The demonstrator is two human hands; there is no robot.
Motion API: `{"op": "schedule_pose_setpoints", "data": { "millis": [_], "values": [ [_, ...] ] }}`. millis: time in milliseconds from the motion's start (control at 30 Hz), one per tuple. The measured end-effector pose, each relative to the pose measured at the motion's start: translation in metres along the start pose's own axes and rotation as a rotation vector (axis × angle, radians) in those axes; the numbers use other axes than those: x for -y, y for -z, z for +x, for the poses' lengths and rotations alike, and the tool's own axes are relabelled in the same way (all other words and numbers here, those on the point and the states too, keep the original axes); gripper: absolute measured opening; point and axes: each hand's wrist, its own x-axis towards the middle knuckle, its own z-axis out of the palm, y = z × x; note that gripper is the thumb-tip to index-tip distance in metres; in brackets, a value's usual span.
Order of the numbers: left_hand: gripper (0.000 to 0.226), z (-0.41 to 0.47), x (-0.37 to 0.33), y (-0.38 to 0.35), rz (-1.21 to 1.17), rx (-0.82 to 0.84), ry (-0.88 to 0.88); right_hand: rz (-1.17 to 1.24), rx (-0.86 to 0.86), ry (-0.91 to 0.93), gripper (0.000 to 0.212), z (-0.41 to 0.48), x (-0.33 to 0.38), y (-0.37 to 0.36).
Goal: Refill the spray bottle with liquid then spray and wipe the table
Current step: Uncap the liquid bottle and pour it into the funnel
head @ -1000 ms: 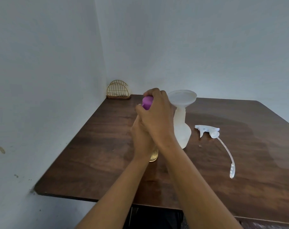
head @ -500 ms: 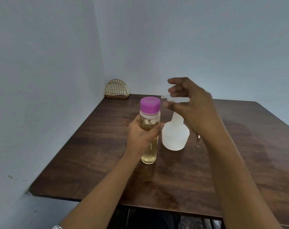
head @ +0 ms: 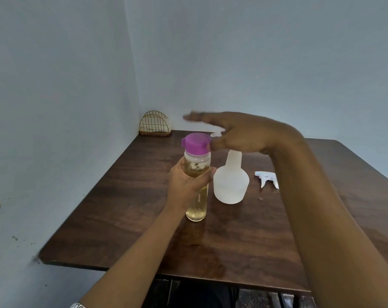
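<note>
A clear bottle of yellowish liquid [head: 197, 203] with a purple cap [head: 196, 143] stands upright on the dark wooden table [head: 126, 196]. My left hand [head: 186, 185] grips its middle. My right hand [head: 239, 132] hovers flat with fingers spread, its thumb touching the cap's right side. Just right of the bottle stands the white translucent spray bottle [head: 230, 183]; my right hand hides its neck top and most of the funnel in it. The white trigger spray head [head: 267, 177] lies on the table further right, partly behind my right forearm.
A gold wire holder [head: 154, 125] sits in the far left corner against the blue walls. The table's near edge runs just below my forearms, with dark floor under it.
My right hand came off the purple cap, swung right over the funnel, then came back with fingers spread to touch the cap's side. My left hand kept hold of the bottle.
</note>
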Motion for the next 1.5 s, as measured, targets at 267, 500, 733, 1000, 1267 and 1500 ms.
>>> {"op": "schedule_pose_setpoints", "data": {
  "millis": [267,500,733,1000,1267,1500],
  "values": [
    [0.048,0.001,0.001,0.002,0.002,0.002,-0.015,-0.615,-0.405,-0.143,0.063,0.03,0.014,-0.025],
    [0.054,0.001,0.0,0.0,0.038,-0.006,-0.016,-0.14,0.225,0.009,0.068,0.012,0.009,0.017],
    [0.045,0.001,0.002,0.001,0.017,0.004,-0.037,-0.609,-0.284,-0.133,0.067,0.031,0.015,-0.006],
    [0.046,0.001,0.001,0.001,-0.002,0.004,-0.028,-0.253,0.194,0.001,0.085,0.015,0.015,0.019],
    [0.04,0.0,0.0,0.001,0.004,0.008,-0.018,-0.746,-0.219,-0.112,0.062,0.032,0.028,-0.01],
    [0.028,0.001,0.003,0.002,0.049,0.019,-0.017,-0.33,0.174,-0.023,0.075,0.019,0.024,0.026]
  ]
}}
